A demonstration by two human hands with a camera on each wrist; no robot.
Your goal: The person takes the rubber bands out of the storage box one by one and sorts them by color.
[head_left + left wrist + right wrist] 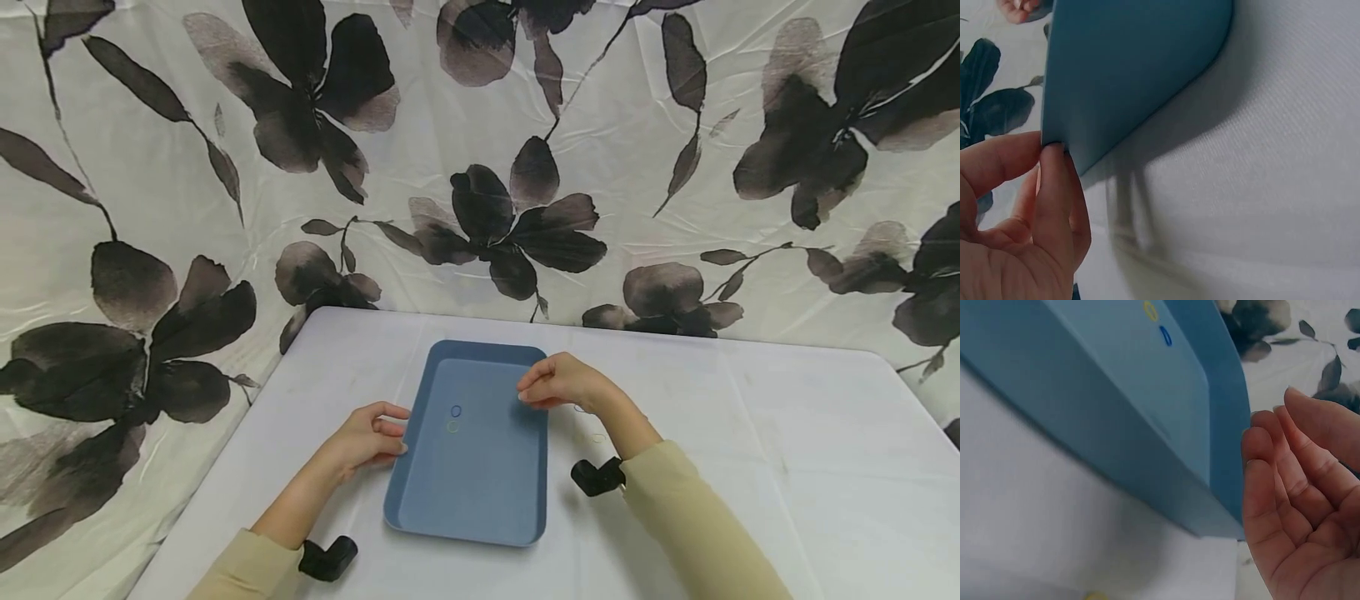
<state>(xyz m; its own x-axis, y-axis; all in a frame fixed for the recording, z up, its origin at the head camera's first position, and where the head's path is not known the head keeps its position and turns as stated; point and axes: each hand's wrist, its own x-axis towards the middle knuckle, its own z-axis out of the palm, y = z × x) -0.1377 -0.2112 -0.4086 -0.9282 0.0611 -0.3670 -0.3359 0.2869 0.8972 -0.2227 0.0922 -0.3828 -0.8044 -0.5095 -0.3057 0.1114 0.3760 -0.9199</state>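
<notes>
A blue rectangular tray [480, 492] lies lengthwise on the white table. My left hand [367, 439] grips its left wall, fingertips at the rim; the left wrist view shows the fingers [1054, 187] against the tray's outer side. Over the tray's right rim hovers my right hand [558, 382], fingers loosely bent. In the right wrist view the thumb [1319, 419] stands apart from the fingers, with nothing visible between them. Inside the tray lie a thin blue ring [456, 411] and a thin yellow ring [452, 427], close together, looking like small rubber bands.
Right of the tray, another yellow ring [597, 438] lies on the white tablecloth [750, 467], and a blue ring [580, 408] shows partly beside the right wrist. Black devices [328, 558] are strapped at both wrists. A flowered curtain [420, 150] hangs behind the table.
</notes>
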